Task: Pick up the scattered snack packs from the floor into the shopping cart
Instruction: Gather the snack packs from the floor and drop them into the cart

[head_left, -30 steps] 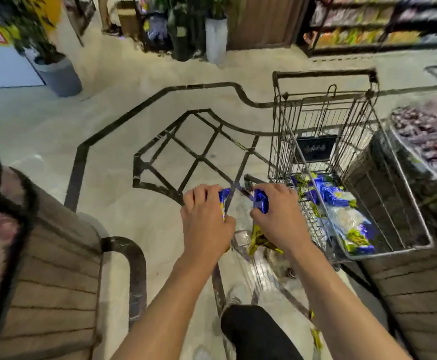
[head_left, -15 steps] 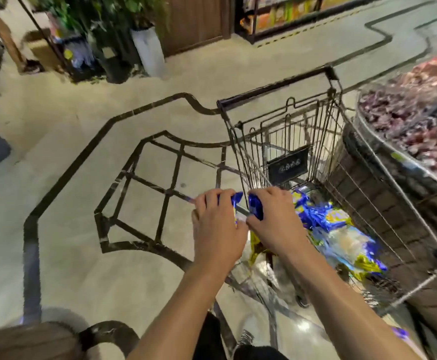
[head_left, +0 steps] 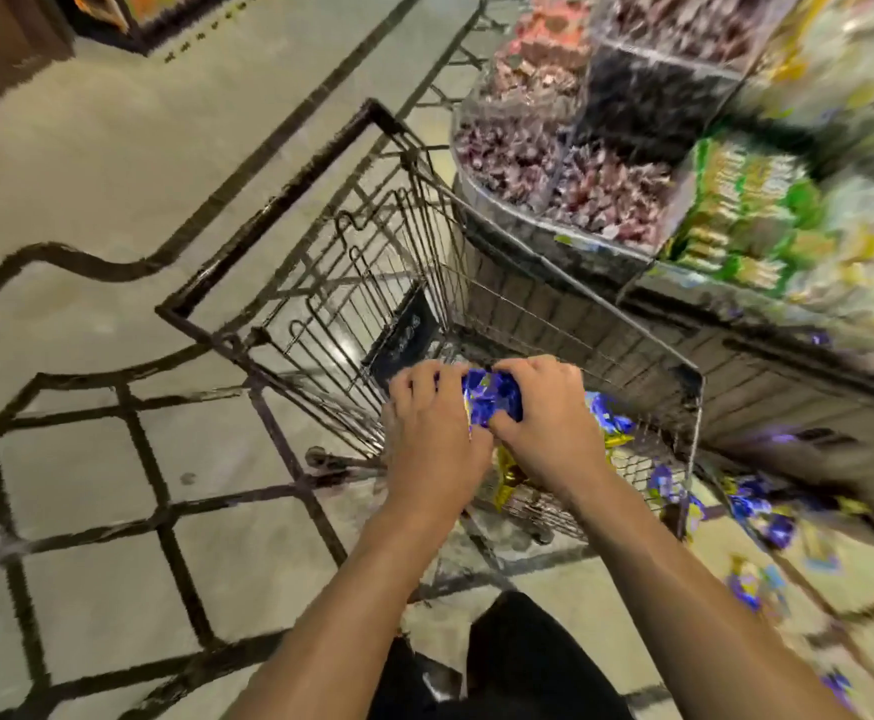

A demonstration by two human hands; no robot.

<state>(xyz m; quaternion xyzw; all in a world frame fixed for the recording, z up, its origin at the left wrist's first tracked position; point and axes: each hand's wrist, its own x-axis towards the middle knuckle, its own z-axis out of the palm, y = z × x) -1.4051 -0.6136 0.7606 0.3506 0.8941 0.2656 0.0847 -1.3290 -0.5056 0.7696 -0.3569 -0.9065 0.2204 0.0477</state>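
Head view: left hand [head_left: 432, 433] and right hand [head_left: 546, 423] side by side over the wire shopping cart [head_left: 320, 283], fingers of both curled round a blue snack pack [head_left: 492, 402] held between them above the basket. More packs in the basket [head_left: 609, 426]. Others scattered on the floor [head_left: 759, 506] right of the cart, below the candy bins [head_left: 554, 163].

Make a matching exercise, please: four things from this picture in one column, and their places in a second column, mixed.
Things:
1. blue snack pack
2. shopping cart
3. loose snack packs
4. wrapped sweets

Places:
A. in clear bins on the display stand
B. on the floor, right of the cart
C. held between the left hand and right hand
D. beside the display stand

Pairs: 1-C, 2-D, 3-B, 4-A
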